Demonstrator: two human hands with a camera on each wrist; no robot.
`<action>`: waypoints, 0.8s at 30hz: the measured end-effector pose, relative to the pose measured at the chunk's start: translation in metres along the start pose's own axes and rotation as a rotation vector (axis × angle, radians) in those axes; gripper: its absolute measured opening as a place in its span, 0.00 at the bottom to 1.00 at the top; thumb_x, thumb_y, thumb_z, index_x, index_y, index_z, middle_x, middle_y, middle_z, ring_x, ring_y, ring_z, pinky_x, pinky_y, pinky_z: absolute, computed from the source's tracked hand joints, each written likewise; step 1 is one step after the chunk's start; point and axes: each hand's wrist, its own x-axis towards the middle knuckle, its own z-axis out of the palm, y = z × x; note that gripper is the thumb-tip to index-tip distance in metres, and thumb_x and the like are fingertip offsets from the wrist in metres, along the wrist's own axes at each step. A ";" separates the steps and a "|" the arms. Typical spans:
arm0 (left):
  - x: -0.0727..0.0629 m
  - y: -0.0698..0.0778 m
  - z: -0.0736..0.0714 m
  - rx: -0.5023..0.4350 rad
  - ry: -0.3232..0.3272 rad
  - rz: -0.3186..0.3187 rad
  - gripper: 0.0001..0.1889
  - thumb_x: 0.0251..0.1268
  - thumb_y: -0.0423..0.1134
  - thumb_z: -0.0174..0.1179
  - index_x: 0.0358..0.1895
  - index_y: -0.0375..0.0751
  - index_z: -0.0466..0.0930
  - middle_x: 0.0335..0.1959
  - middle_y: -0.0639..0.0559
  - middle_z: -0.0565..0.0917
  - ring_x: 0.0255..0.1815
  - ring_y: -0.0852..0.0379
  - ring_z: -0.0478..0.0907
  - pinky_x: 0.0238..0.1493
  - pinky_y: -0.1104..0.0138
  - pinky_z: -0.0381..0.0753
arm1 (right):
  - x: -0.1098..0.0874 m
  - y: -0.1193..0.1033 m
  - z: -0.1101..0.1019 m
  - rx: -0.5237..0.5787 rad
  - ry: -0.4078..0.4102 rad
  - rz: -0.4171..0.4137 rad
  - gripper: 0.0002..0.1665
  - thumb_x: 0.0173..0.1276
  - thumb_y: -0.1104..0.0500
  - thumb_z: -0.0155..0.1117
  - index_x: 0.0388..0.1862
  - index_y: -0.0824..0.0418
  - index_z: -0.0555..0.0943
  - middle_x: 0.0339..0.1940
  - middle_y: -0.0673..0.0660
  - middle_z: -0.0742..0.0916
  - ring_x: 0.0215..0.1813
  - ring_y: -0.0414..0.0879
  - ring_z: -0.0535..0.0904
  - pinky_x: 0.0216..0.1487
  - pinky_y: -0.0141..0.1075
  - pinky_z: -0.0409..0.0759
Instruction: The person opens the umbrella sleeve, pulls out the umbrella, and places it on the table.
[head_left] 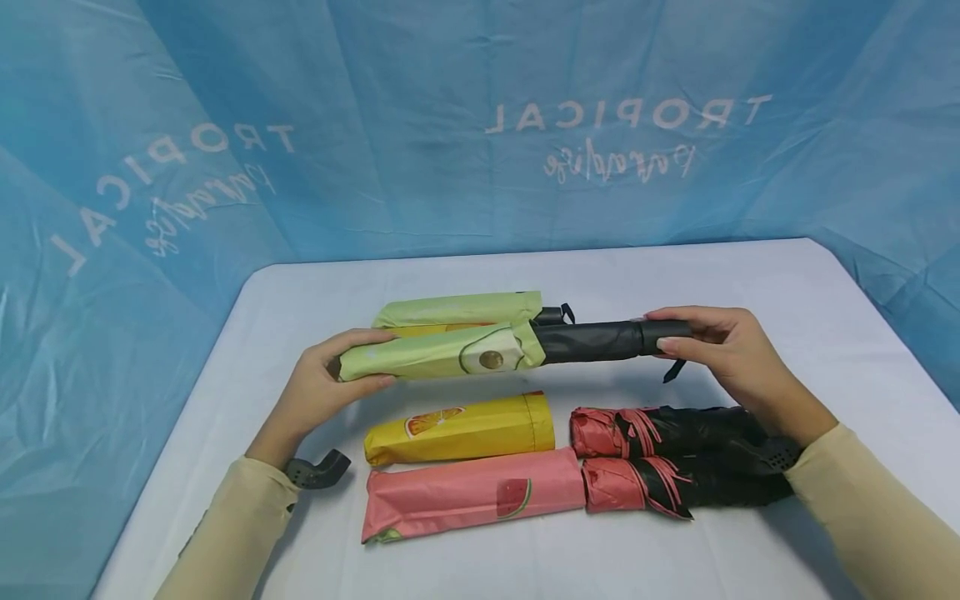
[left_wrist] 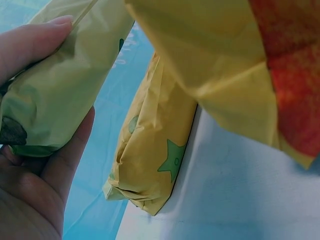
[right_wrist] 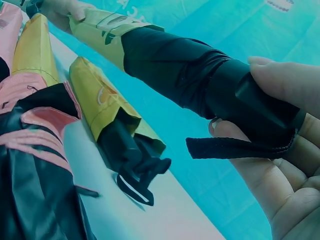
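A folded black umbrella [head_left: 592, 342] sticks partly out of a light green sleeve [head_left: 427, 353] with an avocado print, raised lengthwise over the table. At the sleeve's closed end my left hand [head_left: 306, 398] grips it, thumb on one side and fingers on the other. My right hand [head_left: 742, 358] holds the umbrella's black handle [right_wrist: 255, 105] between thumb and fingers, and a short black strap [right_wrist: 225, 148] hangs from it. Beyond lies another light green sleeve [head_left: 465, 309] with a black handle end showing, beside a yellow sleeve mostly hidden by the raised one.
Nearer me lie a yellow sleeve [head_left: 480, 427] with an orange-slice print and a pink sleeve [head_left: 450, 498] with a watermelon print. To their right are two pink-and-black folded umbrellas [head_left: 615, 482], partly under my right wrist. Blue printed sheeting [head_left: 420, 200] hangs behind the white table [head_left: 300, 300].
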 end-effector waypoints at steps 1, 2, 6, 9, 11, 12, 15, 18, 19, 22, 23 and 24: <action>0.000 0.000 0.000 -0.001 0.000 -0.003 0.28 0.59 0.34 0.76 0.64 0.52 0.82 0.64 0.53 0.79 0.54 0.49 0.78 0.47 0.68 0.84 | -0.001 0.000 -0.002 0.006 0.001 -0.007 0.21 0.72 0.65 0.69 0.62 0.67 0.82 0.56 0.57 0.87 0.51 0.51 0.84 0.45 0.35 0.83; 0.000 -0.001 -0.001 -0.001 -0.001 -0.004 0.28 0.59 0.34 0.76 0.65 0.52 0.81 0.64 0.53 0.79 0.54 0.49 0.78 0.47 0.68 0.84 | -0.001 0.001 -0.003 0.011 0.002 -0.012 0.20 0.72 0.65 0.68 0.62 0.67 0.82 0.55 0.57 0.87 0.50 0.51 0.84 0.44 0.35 0.83; 0.000 -0.002 -0.002 -0.008 0.002 -0.004 0.28 0.60 0.34 0.76 0.65 0.51 0.81 0.64 0.52 0.79 0.55 0.49 0.77 0.48 0.68 0.83 | -0.004 0.003 -0.010 0.063 0.004 -0.036 0.20 0.72 0.69 0.67 0.61 0.71 0.81 0.54 0.58 0.88 0.50 0.51 0.83 0.43 0.35 0.82; 0.000 -0.001 -0.002 -0.008 0.004 -0.004 0.28 0.60 0.34 0.75 0.65 0.50 0.81 0.64 0.52 0.79 0.54 0.49 0.77 0.48 0.69 0.83 | -0.006 0.005 -0.013 0.092 0.005 -0.045 0.20 0.72 0.70 0.66 0.61 0.72 0.81 0.54 0.57 0.88 0.51 0.51 0.82 0.43 0.35 0.82; 0.000 -0.001 -0.003 -0.006 0.006 -0.003 0.28 0.60 0.34 0.75 0.65 0.50 0.81 0.64 0.52 0.79 0.53 0.50 0.77 0.48 0.69 0.83 | -0.007 0.006 -0.015 0.097 0.007 -0.053 0.20 0.72 0.70 0.66 0.61 0.73 0.81 0.54 0.57 0.88 0.51 0.51 0.82 0.43 0.34 0.82; 0.000 -0.002 -0.003 -0.004 0.006 -0.002 0.28 0.60 0.34 0.75 0.65 0.50 0.81 0.64 0.52 0.79 0.53 0.50 0.77 0.47 0.69 0.83 | -0.007 0.006 -0.016 0.097 0.008 -0.058 0.20 0.72 0.70 0.65 0.61 0.73 0.81 0.54 0.57 0.88 0.51 0.51 0.82 0.43 0.34 0.82; 0.000 -0.002 -0.004 -0.008 0.009 0.001 0.28 0.60 0.33 0.75 0.65 0.49 0.81 0.64 0.52 0.79 0.53 0.50 0.77 0.47 0.69 0.83 | -0.008 0.007 -0.018 0.103 0.014 -0.071 0.19 0.72 0.71 0.65 0.61 0.74 0.80 0.55 0.57 0.88 0.50 0.51 0.82 0.43 0.34 0.83; -0.001 -0.003 -0.005 -0.008 0.013 0.006 0.27 0.61 0.32 0.74 0.64 0.48 0.81 0.64 0.52 0.79 0.54 0.51 0.77 0.47 0.70 0.83 | -0.009 0.008 -0.021 0.128 0.017 -0.079 0.19 0.71 0.72 0.64 0.60 0.75 0.80 0.54 0.57 0.88 0.50 0.50 0.82 0.43 0.34 0.83; -0.001 -0.003 -0.005 -0.009 0.015 0.007 0.27 0.61 0.32 0.74 0.64 0.48 0.81 0.64 0.52 0.79 0.54 0.51 0.77 0.47 0.70 0.83 | -0.010 0.009 -0.022 0.143 0.018 -0.083 0.19 0.71 0.73 0.64 0.60 0.75 0.80 0.54 0.58 0.88 0.50 0.50 0.82 0.43 0.34 0.83; -0.001 -0.003 -0.006 -0.003 0.020 0.003 0.27 0.61 0.33 0.74 0.64 0.48 0.82 0.64 0.52 0.79 0.54 0.51 0.77 0.47 0.70 0.83 | -0.011 0.010 -0.026 0.183 0.007 -0.103 0.20 0.71 0.75 0.62 0.61 0.77 0.79 0.54 0.59 0.88 0.52 0.51 0.82 0.44 0.34 0.82; -0.001 -0.003 -0.007 -0.003 0.022 0.000 0.27 0.61 0.33 0.74 0.64 0.48 0.82 0.64 0.52 0.79 0.54 0.51 0.77 0.47 0.70 0.83 | -0.011 0.011 -0.027 0.199 0.003 -0.109 0.20 0.71 0.76 0.62 0.61 0.78 0.78 0.55 0.59 0.88 0.53 0.51 0.81 0.44 0.34 0.83; -0.001 -0.004 -0.007 -0.002 0.024 -0.004 0.27 0.61 0.33 0.74 0.64 0.48 0.82 0.64 0.52 0.79 0.54 0.51 0.77 0.47 0.70 0.83 | -0.011 0.011 -0.028 0.206 0.000 -0.114 0.20 0.71 0.77 0.61 0.61 0.78 0.78 0.55 0.59 0.88 0.53 0.51 0.81 0.45 0.34 0.82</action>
